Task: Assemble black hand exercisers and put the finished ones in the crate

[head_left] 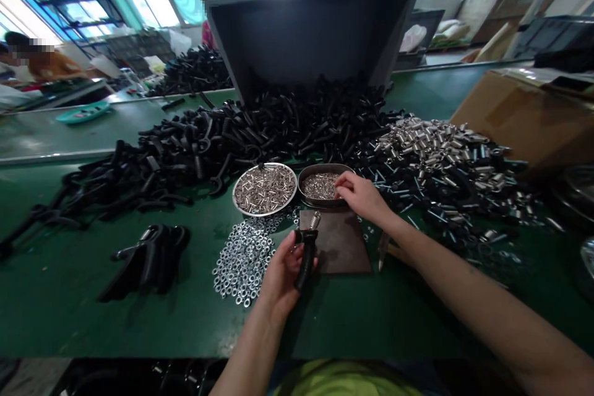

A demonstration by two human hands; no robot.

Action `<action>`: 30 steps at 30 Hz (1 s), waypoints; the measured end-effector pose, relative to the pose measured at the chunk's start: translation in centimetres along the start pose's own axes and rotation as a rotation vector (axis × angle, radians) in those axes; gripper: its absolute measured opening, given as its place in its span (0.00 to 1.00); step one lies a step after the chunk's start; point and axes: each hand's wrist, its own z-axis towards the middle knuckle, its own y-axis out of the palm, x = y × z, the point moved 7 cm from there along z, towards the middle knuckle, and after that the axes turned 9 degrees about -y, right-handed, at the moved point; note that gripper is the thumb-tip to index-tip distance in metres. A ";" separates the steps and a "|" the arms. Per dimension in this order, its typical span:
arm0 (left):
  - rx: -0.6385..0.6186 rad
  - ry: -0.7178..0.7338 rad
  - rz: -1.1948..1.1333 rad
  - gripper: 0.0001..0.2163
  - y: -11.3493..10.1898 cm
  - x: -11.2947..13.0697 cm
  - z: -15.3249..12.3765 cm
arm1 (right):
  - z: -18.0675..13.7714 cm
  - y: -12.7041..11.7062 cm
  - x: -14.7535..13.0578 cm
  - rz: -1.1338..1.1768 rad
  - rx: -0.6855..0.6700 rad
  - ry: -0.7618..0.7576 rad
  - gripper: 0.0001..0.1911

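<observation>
My left hand is wrapped round a black plastic handle, held upright with a metal spring sticking out of its top. At the right rim of an oval tin of tiny metal parts, my right hand has its fingertips pinched together over the contents. What they grip, if anything, is too small to tell. Left of the tin stands a round dish full of small metal pins. Metal nuts or washers lie loose below it. A flat brown plate rests under the held handle.
Black handles spill from a tipped grey bin across the back. Metal sleeves heap up at right, before a cardboard box. Several black handles lie stacked at left. A pointed tool lies under my right forearm. People sit further back.
</observation>
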 end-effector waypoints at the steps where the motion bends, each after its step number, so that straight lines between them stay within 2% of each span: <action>1: -0.017 -0.038 -0.056 0.13 0.1 -0.3 -0.1 | -1.2 -0.1 -0.4 0.113 0.039 -0.009 0.08; 3: -0.075 -0.099 -0.140 0.13 0.7 -0.9 -0.2 | -3.6 0.2 -1.3 0.428 0.093 -0.020 0.05; 5: -0.150 -0.140 -0.198 0.13 1.3 -1.4 -0.3 | -5.7 1.2 -2.2 0.742 0.075 -0.009 0.05; 7: -0.203 -0.167 -0.234 0.14 1.8 -1.8 -0.3 | -7.0 2.3 -3.0 0.875 0.017 0.019 0.05; 9: -0.220 -0.180 -0.249 0.14 2.2 -2.1 -0.4 | -7.6 2.8 -3.6 0.874 0.018 0.021 0.04; 15: -0.218 -0.186 -0.236 0.14 2.9 -2.6 -0.7 | -7.5 2.7 -4.0 0.697 0.137 -0.064 0.02; 19: -0.175 -0.092 -0.092 0.14 2.1 -2.2 -0.5 | -7.9 3.0 -3.6 0.620 0.146 -0.062 0.02; 21: -0.157 -0.016 0.087 0.18 1.7 -1.5 -0.3 | -8.0 2.8 -3.4 0.497 0.144 -0.120 0.03; 22: -0.157 0.031 0.201 0.20 1.7 -0.9 -0.1 | -8.0 2.5 -3.5 0.378 0.145 -0.196 0.02; 23: -0.156 0.087 0.330 0.22 1.7 -0.3 0.0 | -8.0 2.3 -3.7 0.225 0.145 -0.302 0.01; 25: -0.132 0.219 0.628 0.25 2.1 0.8 0.3 | -8.2 2.6 -4.2 -0.115 0.125 -0.541 0.05; 27: -0.066 0.380 0.949 0.27 2.7 1.7 0.4 | -8.5 3.6 -4.3 -0.380 0.078 -0.705 0.09; 30: -0.006 0.649 1.340 0.26 3.8 1.8 -0.1 | -8.6 4.8 -4.1 -0.523 -0.011 -0.777 0.10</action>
